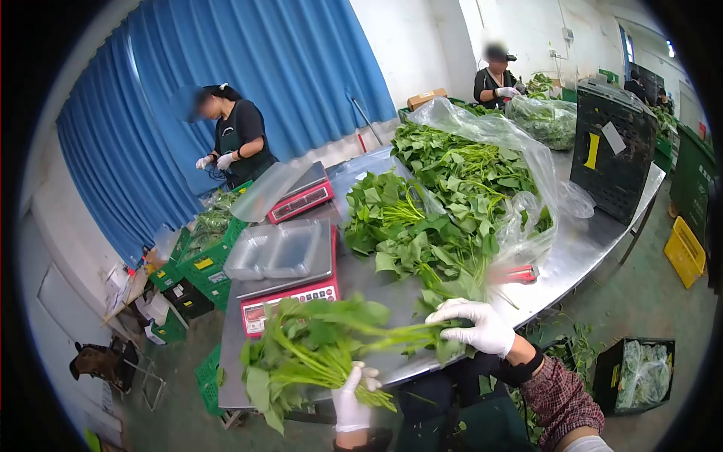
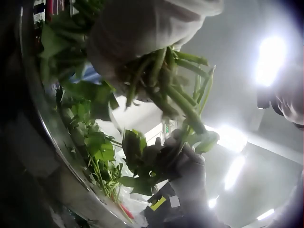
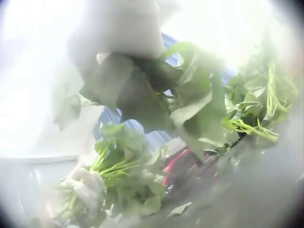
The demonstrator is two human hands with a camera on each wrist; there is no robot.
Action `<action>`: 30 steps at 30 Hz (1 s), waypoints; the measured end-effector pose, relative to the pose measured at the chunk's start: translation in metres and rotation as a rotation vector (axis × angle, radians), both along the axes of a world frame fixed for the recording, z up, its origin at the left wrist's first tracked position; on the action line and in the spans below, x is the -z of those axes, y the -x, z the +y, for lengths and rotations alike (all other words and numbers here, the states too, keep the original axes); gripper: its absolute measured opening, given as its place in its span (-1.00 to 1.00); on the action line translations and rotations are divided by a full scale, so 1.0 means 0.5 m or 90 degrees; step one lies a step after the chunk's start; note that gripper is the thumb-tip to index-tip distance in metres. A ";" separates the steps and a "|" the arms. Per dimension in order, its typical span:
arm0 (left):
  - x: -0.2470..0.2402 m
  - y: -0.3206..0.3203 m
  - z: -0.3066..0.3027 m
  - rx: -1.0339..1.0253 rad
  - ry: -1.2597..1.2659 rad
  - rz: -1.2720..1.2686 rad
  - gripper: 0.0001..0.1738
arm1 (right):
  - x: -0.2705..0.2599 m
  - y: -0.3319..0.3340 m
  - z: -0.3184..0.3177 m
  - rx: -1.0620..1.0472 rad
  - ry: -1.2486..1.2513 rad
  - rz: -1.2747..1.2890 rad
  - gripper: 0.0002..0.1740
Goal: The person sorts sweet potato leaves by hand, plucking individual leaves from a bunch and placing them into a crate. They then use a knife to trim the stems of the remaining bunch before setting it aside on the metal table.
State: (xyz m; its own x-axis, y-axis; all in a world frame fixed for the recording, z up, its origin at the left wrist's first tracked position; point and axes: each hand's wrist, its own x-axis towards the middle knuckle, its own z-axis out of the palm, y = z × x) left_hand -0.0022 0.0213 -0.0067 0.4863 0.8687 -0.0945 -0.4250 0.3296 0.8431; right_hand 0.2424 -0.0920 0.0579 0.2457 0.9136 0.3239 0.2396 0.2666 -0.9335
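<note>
My gloved left hand (image 1: 352, 401) grips a bunch of leafy green stems (image 1: 301, 354) at the table's near edge; in the left wrist view the cut stem ends (image 2: 180, 95) stick out below the glove (image 2: 142, 33). To its right, my gloved right hand (image 1: 476, 327) pinches more stems and leaves (image 1: 407, 333), which stretch toward the bunch. Large leaves (image 3: 142, 95) hang under the right glove (image 3: 118, 28) in the right wrist view. Behind the bunch stands a red scale (image 1: 290, 300) with clear plastic trays (image 1: 273, 252) on it.
A big leafy pile (image 1: 459, 173) lies partly in a clear bag (image 1: 553, 203) on the metal table (image 1: 595, 245). A second scale (image 1: 301, 202), a red-handled tool (image 1: 520, 274) and a black crate (image 1: 614, 151) are also there. Two people work beyond; green crates (image 1: 203, 264) stand left.
</note>
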 end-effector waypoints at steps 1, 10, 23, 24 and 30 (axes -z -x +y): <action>0.002 0.002 -0.007 0.001 0.005 0.004 -0.67 | 0.003 -0.004 0.001 -0.030 -0.063 -0.151 -0.51; 0.027 -0.016 -0.002 0.476 0.172 -0.154 -0.04 | 0.014 0.004 0.005 -0.063 -0.194 -0.487 -0.67; 0.015 -0.081 -0.067 0.231 0.077 0.022 -0.63 | 0.003 0.049 -0.047 0.523 -0.245 -0.381 -0.80; 0.022 -0.082 -0.068 0.231 0.104 0.007 -0.67 | 0.058 0.048 -0.066 0.438 -0.170 -0.211 -0.88; 0.054 -0.105 -0.110 0.169 0.011 0.079 -0.73 | 0.154 0.140 -0.036 0.327 0.042 -0.122 -0.73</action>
State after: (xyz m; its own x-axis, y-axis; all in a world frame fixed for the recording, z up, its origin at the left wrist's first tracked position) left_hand 0.0501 -0.0339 -0.0336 0.6795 0.7109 -0.1813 -0.2156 0.4297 0.8768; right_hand 0.1724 -0.1102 -0.0193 0.6074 0.7120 0.3523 0.4902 0.0130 -0.8715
